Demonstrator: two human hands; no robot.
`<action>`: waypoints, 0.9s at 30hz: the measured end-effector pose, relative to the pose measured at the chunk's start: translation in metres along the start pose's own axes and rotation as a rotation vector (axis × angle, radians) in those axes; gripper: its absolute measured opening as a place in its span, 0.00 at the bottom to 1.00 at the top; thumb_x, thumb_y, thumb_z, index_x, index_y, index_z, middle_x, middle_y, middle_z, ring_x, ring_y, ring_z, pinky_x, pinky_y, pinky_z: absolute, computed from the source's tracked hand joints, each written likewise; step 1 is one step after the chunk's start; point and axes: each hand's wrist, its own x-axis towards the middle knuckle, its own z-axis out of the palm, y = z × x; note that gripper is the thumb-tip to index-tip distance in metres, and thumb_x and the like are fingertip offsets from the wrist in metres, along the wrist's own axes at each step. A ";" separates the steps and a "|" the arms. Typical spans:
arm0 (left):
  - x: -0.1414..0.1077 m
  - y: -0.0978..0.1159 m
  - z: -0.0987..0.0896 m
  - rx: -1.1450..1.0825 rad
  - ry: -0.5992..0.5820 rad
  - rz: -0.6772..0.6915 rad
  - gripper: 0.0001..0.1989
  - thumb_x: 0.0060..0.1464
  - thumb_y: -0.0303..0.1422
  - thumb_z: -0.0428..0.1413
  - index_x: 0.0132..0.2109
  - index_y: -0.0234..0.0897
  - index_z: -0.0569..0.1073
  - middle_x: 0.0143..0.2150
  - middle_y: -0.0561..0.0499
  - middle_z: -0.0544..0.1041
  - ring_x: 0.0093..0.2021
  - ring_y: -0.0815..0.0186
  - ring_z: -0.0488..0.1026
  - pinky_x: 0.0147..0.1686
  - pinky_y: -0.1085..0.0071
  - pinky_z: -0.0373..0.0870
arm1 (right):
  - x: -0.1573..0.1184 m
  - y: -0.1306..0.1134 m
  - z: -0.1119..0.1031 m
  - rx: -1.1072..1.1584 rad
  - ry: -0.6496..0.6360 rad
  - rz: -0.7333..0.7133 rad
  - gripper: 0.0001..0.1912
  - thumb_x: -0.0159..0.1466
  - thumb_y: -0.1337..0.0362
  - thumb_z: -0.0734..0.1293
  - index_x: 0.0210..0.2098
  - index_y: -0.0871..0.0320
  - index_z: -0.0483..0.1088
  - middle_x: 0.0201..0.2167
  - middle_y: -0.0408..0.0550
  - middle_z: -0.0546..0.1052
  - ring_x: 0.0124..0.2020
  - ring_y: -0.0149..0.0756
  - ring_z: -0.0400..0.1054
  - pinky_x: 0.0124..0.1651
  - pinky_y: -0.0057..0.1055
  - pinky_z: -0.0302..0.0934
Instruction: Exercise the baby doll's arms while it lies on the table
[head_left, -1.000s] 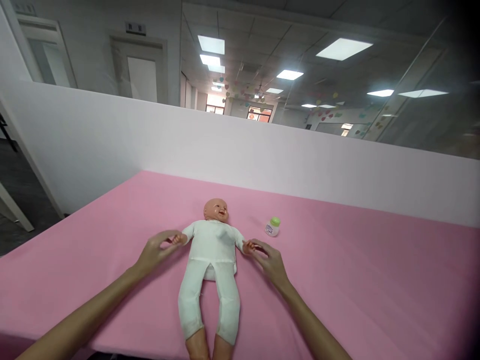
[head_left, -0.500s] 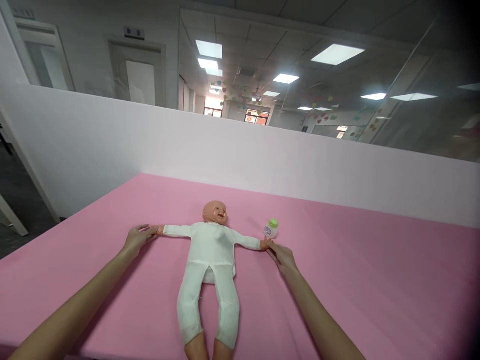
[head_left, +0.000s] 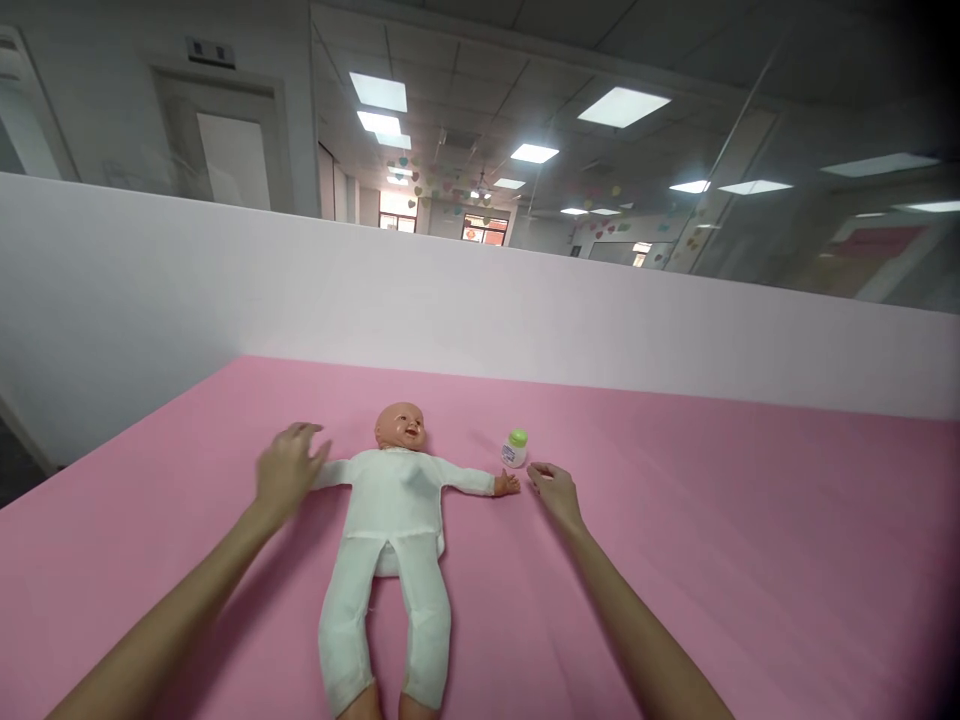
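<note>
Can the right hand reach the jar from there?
Likely yes: the right hand is close to the jar, seemingly empty, and nothing visible stands between them; the doll's hand lies on the near side.

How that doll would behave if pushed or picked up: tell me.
The doll probably won't roll if pushed, since it lies on its back with its arms spread. Its glossy, bare head may prove slippery, while the white clothing looks like fabric and would likely give a surer grip.
</note>
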 end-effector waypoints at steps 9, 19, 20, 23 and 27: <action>-0.027 0.252 0.148 -1.457 -0.827 -0.828 0.15 0.69 0.39 0.55 0.43 0.30 0.76 0.50 0.34 0.80 0.46 0.61 0.81 0.50 0.69 0.77 | 0.023 -0.009 0.014 -0.101 0.036 -0.265 0.22 0.64 0.56 0.61 0.49 0.63 0.77 0.48 0.57 0.80 0.44 0.45 0.75 0.51 0.42 0.71; -0.009 0.280 0.218 -1.631 -0.678 -1.207 0.28 0.72 0.46 0.47 0.64 0.25 0.68 0.65 0.28 0.69 0.66 0.54 0.71 0.58 0.67 0.75 | 0.052 0.011 0.025 -0.434 -0.100 -0.591 0.30 0.67 0.70 0.53 0.66 0.63 0.68 0.70 0.55 0.64 0.71 0.44 0.59 0.73 0.49 0.56; -0.008 0.280 0.219 -1.636 -0.685 -1.208 0.29 0.72 0.46 0.47 0.65 0.25 0.68 0.66 0.27 0.69 0.66 0.53 0.70 0.58 0.67 0.75 | 0.054 0.015 0.026 -0.448 -0.135 -0.585 0.31 0.68 0.70 0.53 0.68 0.63 0.67 0.70 0.55 0.63 0.72 0.43 0.58 0.74 0.49 0.55; -0.008 0.280 0.222 -1.641 -0.689 -1.208 0.30 0.72 0.46 0.46 0.67 0.25 0.67 0.66 0.27 0.69 0.67 0.53 0.69 0.58 0.66 0.75 | 0.057 0.021 0.026 -0.470 -0.166 -0.570 0.31 0.68 0.70 0.53 0.68 0.64 0.66 0.71 0.55 0.62 0.74 0.44 0.55 0.75 0.49 0.53; -0.009 0.280 0.215 -1.619 -0.684 -1.182 0.30 0.73 0.46 0.44 0.67 0.23 0.66 0.67 0.28 0.68 0.67 0.53 0.69 0.62 0.65 0.72 | 0.058 0.013 0.020 -0.430 -0.198 -0.573 0.29 0.70 0.67 0.55 0.67 0.62 0.69 0.69 0.55 0.65 0.73 0.44 0.56 0.76 0.52 0.51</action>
